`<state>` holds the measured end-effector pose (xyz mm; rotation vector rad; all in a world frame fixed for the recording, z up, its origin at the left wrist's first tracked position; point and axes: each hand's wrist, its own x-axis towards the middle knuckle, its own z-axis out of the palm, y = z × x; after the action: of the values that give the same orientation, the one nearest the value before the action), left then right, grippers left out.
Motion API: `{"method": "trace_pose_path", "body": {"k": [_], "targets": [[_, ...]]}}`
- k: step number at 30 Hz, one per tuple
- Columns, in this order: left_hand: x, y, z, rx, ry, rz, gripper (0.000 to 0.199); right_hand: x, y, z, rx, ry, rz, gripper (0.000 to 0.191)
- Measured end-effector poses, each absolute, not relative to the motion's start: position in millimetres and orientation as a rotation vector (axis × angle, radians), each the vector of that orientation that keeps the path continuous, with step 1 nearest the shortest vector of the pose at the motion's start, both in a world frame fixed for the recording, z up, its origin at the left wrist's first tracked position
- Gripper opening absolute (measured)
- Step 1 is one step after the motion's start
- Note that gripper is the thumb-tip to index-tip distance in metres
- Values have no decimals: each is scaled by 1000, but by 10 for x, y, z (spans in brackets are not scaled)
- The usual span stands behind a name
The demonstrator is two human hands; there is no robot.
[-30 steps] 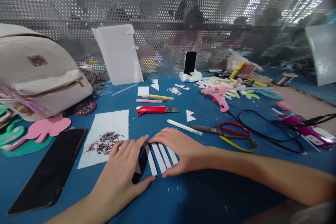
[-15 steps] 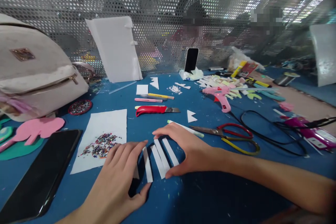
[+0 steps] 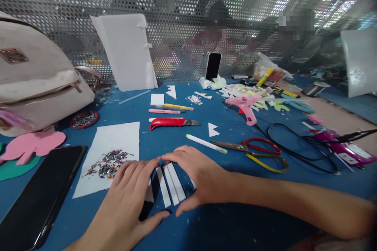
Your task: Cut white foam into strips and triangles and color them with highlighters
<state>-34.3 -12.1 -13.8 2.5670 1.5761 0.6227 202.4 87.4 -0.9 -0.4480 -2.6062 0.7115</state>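
Several narrow white strips (image 3: 174, 184) lie side by side on the blue tabletop between my two hands. My left hand (image 3: 129, 196) curves along their left side, thumb and forefinger apart, with another white piece (image 3: 149, 193) partly hidden beside its palm. From the right, my right hand (image 3: 200, 176) arches over the strips, its fingertips at their far ends and its thumb close to their near ends. The tips of both forefingers almost meet. A further strip (image 3: 193, 184) is mostly hidden under my right hand. Neither hand is closed round a strip.
White paper (image 3: 123, 137) with colourful bits lies left, near a black phone (image 3: 44, 192). Beyond my hands are a red cutter (image 3: 167, 123), a capped marker (image 3: 206, 143), scissors (image 3: 247, 147) and a pink glue gun (image 3: 247, 109). A backpack (image 3: 38, 82) stands at left.
My right hand has shifted left, and the strips between my hands sit closer together. The rightmost strip, visible before, is now mostly covered by my right hand. The view has turned slightly.
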Motion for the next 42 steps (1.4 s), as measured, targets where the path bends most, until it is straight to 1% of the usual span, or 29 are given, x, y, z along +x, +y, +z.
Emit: {"method": "trace_pose_path", "body": {"k": [2, 4, 11, 16, 18, 22, 23, 24, 26, 27, 28, 30, 34, 36, 40, 42], "targets": [[-382, -117, -142, 2562, 1602, 620, 91, 2047, 889, 2, -430, -2631, 697, 94], [-422, -118, -145, 2526, 1640, 599, 92, 2092, 915, 7, -443, -2648, 700, 93], [-467, -145, -167, 2363, 1610, 618, 74, 2210, 982, 14, -508, -2659, 719, 90], [-442, -116, -239, 2339, 1531, 690, 66, 2165, 974, 16, -489, -2659, 712, 87], [-428, -91, -246, 2344, 1530, 702, 65, 2150, 970, 13, -480, -2661, 712, 86], [-399, -82, -162, 2470, 1559, 712, 72, 2158, 965, 23, -446, -2638, 735, 89], [-393, -98, -127, 2534, 1556, 716, 70, 2168, 964, 31, -419, -2625, 743, 86], [-390, -123, -93, 2619, 1529, 720, 64, 2178, 963, 41, -374, -2611, 751, 80], [-389, -195, -40, 2843, 1393, 719, 45, 2198, 965, 66, -223, -2590, 755, 64], [-393, -237, -27, 2965, 1303, 700, 37, 2205, 967, 78, -133, -2590, 751, 57], [-399, -277, -22, 3078, 1217, 667, 35, 2209, 971, 90, -52, -2600, 747, 51], [-414, -342, -31, 3227, 1103, 585, 35, 2207, 980, 108, 48, -2636, 743, 45], [-424, -376, -41, 3241, 1067, 477, 37, 2177, 986, 107, 67, -2684, 745, 43], [-419, -362, -26, 3219, 1060, 472, 36, 2162, 978, 86, -2, -2724, 735, 45], [-406, -342, -24, 3184, 1059, 488, 36, 2156, 956, 36, -310, -2748, 640, 70], [-392, -340, -49, 3184, 1059, 495, 37, 2166, 952, 31, -325, -2702, 597, 75]]}}
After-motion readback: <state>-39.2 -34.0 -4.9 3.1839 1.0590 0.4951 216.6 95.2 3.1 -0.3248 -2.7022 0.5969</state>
